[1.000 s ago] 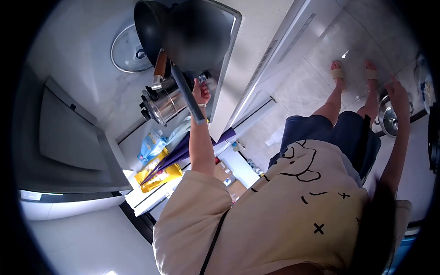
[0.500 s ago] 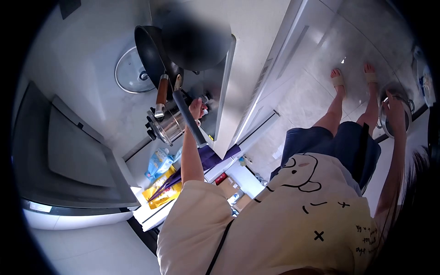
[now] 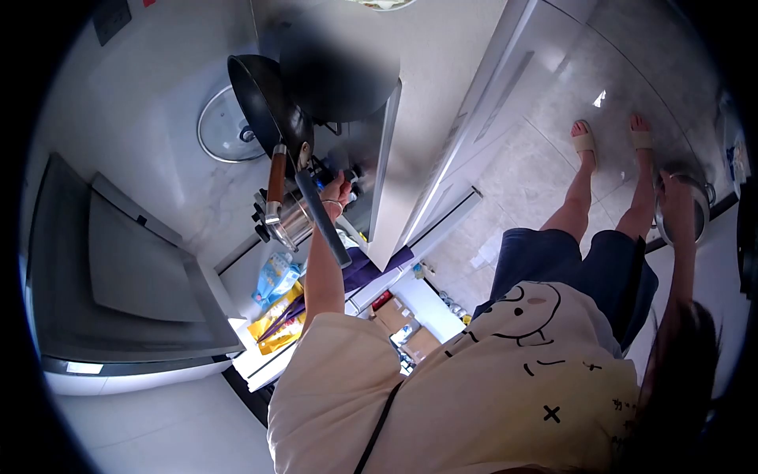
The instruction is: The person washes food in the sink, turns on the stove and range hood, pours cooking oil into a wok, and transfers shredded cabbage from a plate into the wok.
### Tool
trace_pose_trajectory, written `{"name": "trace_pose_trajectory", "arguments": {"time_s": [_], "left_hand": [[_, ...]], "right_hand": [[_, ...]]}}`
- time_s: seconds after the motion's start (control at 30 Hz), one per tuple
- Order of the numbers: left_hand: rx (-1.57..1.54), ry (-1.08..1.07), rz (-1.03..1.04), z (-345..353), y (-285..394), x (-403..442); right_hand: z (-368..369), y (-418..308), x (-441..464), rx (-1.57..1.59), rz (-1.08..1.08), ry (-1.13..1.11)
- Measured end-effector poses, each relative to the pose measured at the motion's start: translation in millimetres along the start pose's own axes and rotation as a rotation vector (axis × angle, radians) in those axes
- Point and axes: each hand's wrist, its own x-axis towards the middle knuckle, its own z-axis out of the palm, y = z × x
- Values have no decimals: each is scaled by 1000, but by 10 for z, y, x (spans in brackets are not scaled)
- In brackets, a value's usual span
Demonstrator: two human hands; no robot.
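My left hand [image 3: 337,192] reaches in beneath the grey handle of a dark wok [image 3: 335,79]. Its fingers are curled beside small dark fittings, and what they grip, if anything, is hidden. Leaning next to the wok is a black frying pan [image 3: 260,95] with a brown handle. A clear glass pot [image 3: 294,223] with black knobs is just left of my left wrist. Low on the other side, my right hand [image 3: 677,192] is closed on the rim of a steel pot [image 3: 700,212] with side handles.
A round glass lid [image 3: 225,130] rests against the wall behind the pan. Blue [image 3: 276,276] and yellow packages [image 3: 283,324] lie near my left arm. An open drawer holds cardboard boxes [image 3: 391,316]. A grey panelled appliance [image 3: 142,268] stands at left; my feet are on the tiled floor [image 3: 545,142].
The whole view has shifted slightly, and a dish edge now shows at the top. My left hand has turned a little at the same spot. My right hand still holds the steel pot.
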Motion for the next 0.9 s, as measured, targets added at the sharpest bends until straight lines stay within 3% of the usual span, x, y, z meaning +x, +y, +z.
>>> {"name": "trace_pose_trajectory", "arguments": {"time_s": [0.07,0.13,0.2,0.23,0.33,0.4,0.43,0.53,0.67,0.9], "left_hand": [[-120,-85,-71,-10,-12,0],[-172,-29,-107,74,-3,-58],[-268,23,-129,184,12,-120],[-339,44,-131,226,13,-120],[-469,28,-163,174,-40,-91],[-533,9,-167,161,-59,-55],[-571,15,-160,167,-86,-61],[-715,-51,-143,199,-152,-86],[-768,-104,-104,231,-169,-106],[-808,-141,-110,238,-189,-96]], "right_hand": [[87,-151,99,-25,-64,-46],[-86,-706,140,-52,-270,239],[-344,-1375,291,186,-293,183],[-367,-1667,383,293,-452,350],[-566,-2547,713,401,-776,312],[-721,-3066,945,477,-959,485],[-783,-3274,1045,414,-991,424],[-783,-3816,1372,189,-1057,587],[-788,-3919,1556,-29,-1089,785],[-695,-3955,1544,-250,-1086,596]]}}
